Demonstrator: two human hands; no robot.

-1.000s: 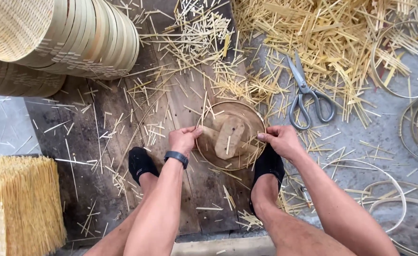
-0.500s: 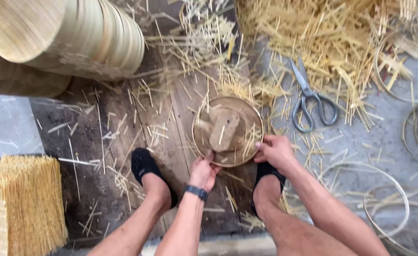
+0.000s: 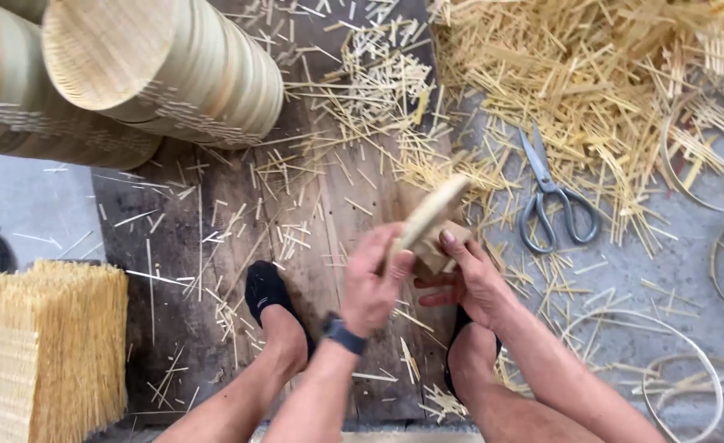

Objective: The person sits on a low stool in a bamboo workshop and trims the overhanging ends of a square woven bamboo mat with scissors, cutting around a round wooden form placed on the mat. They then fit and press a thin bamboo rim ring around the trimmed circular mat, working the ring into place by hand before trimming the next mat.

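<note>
- The round woven disc (image 3: pixel 434 215), which lay flat on the wooden board (image 3: pixel 173 271) a second ago, is now lifted clear of it and tilted on edge between the two hands, blurred by motion.
- The left hand (image 3: pixel 376 283), with a dark watch at the wrist, has its fingers curled round the disc's lower left edge, gripping it.
- The right hand (image 3: pixel 468 279) closes on the wooden block (image 3: pixel 437 250) at the disc's underside, thumb up against it.
- Judging by the lift, the flat work on the board has given way to turning the piece in hand.
- Scissors (image 3: pixel 552 195) lie untouched to the right among loose bamboo strips (image 3: pixel 600 74).
- Stacked woven baskets (image 3: pixel 148 66) sit at upper left, well apart.
</note>
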